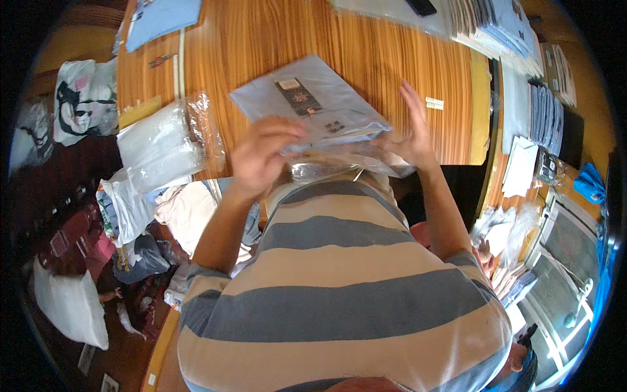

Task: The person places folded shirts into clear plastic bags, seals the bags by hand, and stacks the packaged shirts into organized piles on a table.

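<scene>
A folded light-blue shirt [346, 98] in a clear plastic bag lies at the table's near edge, turned at a slant, with a dark tag [299, 97] on it. The bag's loose clear end [320, 171] hangs over the edge against my striped top. My left hand [264, 153], slightly blurred, is over the shirt's near left side, fingers bent and thumb apart, with nothing visible between them. By the near right corner is my right hand [416, 134], fingers raised and spread. Its thumb side is close to the bag; whether it touches is unclear.
Flat clear bags [160, 147] lie at the table's left edge. Another blue folded shirt [163, 23] is at the far left, near small snips [161, 60]. Stacks of folded shirts [499, 29] stand at the far right. Loose garments [186, 212] are heaped at my left.
</scene>
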Tool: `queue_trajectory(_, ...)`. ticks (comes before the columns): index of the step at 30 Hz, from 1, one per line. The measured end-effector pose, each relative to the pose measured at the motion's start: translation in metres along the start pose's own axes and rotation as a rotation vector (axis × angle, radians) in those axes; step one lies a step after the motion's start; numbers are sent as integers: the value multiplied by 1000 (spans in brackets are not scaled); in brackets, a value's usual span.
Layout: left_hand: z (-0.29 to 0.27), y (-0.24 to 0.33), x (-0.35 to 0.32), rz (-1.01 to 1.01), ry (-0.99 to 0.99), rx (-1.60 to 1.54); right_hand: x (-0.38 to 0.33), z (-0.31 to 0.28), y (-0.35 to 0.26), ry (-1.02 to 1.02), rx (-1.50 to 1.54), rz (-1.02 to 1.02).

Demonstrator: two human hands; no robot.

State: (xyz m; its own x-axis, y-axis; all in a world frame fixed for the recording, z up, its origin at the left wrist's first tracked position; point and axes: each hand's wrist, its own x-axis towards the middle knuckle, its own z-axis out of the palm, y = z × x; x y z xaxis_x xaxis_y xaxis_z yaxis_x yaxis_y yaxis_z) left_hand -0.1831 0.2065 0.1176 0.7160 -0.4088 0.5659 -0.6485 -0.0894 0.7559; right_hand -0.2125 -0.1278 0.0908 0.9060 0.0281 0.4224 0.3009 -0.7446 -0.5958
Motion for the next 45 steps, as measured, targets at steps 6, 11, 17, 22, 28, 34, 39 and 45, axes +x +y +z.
queue_trajectory(6,-49,-13,98,-362,597,-125,82,28,-83,-25,812,309)
queue_trajectory(11,1,-37,94,-283,569,506,82,92,-77,287,1031,621)
queue_trajectory(17,118,-82,-12,-520,-83,999,-49,85,23,-420,697,1125)
queue_trajectory(22,100,-93,-8,-318,-305,957,-27,27,2,-68,-182,198)
queue_trajectory(28,60,-110,48,18,-637,792,45,49,44,-744,-234,-343)
queue_trajectory(34,127,-124,41,113,-715,737,59,36,70,-854,-294,-536)
queue_trajectory(39,129,-134,38,188,-695,738,65,35,91,-878,-236,-604)
queue_trajectory(45,127,-129,43,178,-763,735,59,23,96,-805,-264,-758)
